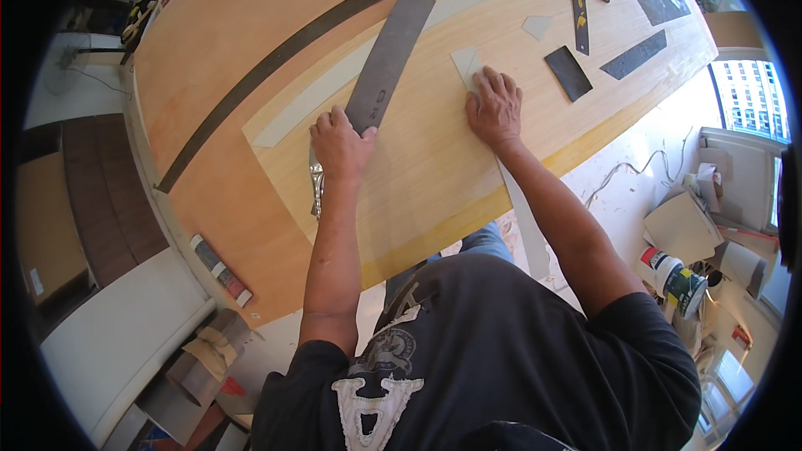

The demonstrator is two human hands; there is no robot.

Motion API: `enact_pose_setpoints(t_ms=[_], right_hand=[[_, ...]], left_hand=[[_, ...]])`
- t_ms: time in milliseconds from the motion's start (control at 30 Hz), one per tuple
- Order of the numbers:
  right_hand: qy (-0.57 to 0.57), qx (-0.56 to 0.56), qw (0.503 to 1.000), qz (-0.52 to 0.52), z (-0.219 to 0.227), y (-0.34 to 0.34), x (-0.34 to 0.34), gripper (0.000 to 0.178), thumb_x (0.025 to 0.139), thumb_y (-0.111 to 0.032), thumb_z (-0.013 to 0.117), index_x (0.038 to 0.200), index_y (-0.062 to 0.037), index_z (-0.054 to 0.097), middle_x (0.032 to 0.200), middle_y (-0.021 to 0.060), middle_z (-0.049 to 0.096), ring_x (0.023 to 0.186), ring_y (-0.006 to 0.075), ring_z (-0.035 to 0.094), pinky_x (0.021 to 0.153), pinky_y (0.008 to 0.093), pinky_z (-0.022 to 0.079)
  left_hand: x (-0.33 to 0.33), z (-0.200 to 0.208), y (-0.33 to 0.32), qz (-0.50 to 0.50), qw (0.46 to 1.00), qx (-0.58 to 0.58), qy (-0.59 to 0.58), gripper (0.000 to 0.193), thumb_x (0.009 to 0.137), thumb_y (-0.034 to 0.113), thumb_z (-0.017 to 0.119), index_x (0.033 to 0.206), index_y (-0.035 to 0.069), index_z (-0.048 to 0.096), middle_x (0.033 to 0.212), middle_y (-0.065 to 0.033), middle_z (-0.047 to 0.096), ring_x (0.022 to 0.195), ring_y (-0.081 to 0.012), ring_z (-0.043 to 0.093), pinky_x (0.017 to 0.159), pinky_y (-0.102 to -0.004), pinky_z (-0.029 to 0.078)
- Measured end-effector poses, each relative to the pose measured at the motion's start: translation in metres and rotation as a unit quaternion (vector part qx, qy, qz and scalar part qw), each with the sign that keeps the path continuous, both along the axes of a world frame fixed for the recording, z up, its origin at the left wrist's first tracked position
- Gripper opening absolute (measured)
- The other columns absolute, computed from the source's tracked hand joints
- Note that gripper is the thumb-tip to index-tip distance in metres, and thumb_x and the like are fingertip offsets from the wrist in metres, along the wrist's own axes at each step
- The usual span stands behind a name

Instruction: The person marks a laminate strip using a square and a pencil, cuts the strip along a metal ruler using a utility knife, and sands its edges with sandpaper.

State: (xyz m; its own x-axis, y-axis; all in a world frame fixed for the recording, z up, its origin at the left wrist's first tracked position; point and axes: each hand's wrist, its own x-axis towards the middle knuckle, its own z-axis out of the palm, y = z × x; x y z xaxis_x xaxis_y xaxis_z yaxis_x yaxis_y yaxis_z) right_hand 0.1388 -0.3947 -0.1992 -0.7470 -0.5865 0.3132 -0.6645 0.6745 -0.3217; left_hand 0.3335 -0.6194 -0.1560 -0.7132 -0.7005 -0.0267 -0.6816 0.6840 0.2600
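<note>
A long dark grey strip [391, 63] lies slantwise on the pale wood sheet [426, 138]. My left hand [341, 140] is closed over its lower end, the thumb along the strip's edge. Beside that wrist a shiny metal tool [317, 182] sticks out; its other end is hidden and its kind cannot be made out. To the right, my right hand [496, 107] lies with fingers stretched out on a narrow pale strip [464, 65]. This strip seems to pass beneath my forearm and hang over the table's near edge.
Around the far right lie a black angle tool [580, 12], a small dark rectangle [568, 73] and dark offcuts [635, 55]. A dark curved band [276, 58] crosses the table. A tube [220, 270] sits near the left edge. Buckets [678, 284] and a cable [639, 169] are on the floor.
</note>
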Motion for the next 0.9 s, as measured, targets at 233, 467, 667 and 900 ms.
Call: enact_pose_setpoints(t_ms=[233,467,667,900], right_hand=[[0.004,-0.001,1.0,0.002,0.0,-0.001,0.001,0.044,0.088,-0.024,0.067,0.129,-0.0089,0.064,0.142,0.0124,0.058,0.132,0.036,0.049,0.108,0.051,0.038],[0.006,0.012,1.0,-0.007,0.0,-0.003,0.003,0.042,0.09,-0.025,0.065,0.129,-0.0088,0.064,0.143,0.0122,0.058,0.133,0.0354,0.049,0.108,0.0502,0.038],[0.013,0.018,1.0,-0.014,0.001,-0.002,0.001,0.043,0.09,-0.025,0.064,0.129,-0.0088,0.063,0.142,0.0121,0.058,0.132,0.0357,0.05,0.108,0.0502,0.038],[0.018,0.01,1.0,-0.012,0.005,-0.003,0.004,0.042,0.09,-0.023,0.064,0.129,-0.0081,0.063,0.142,0.0135,0.058,0.131,0.0357,0.051,0.106,0.0507,0.04]], left_hand=[[-0.013,0.003,-0.009,0.007,0.995,0.082,-0.057,0.051,0.071,0.026,0.088,0.107,-0.001,0.065,0.115,-0.0223,0.064,0.108,-0.0426,0.062,0.094,-0.051,0.051],[-0.014,0.008,0.012,0.013,0.999,0.01,-0.039,0.078,0.063,0.036,0.094,0.124,-0.001,0.061,0.119,-0.0228,0.066,0.111,-0.0397,0.063,0.099,-0.0456,0.052],[-0.025,0.025,0.003,0.025,0.991,0.1,-0.084,0.088,0.058,0.036,0.097,0.128,-0.002,0.058,0.12,-0.0239,0.065,0.113,-0.0407,0.065,0.095,-0.0467,0.055],[-0.017,0.019,0.009,0.021,0.988,0.132,-0.072,0.075,0.064,0.033,0.093,0.123,0.0,0.06,0.118,-0.0226,0.067,0.112,-0.0399,0.066,0.095,-0.0468,0.056]])
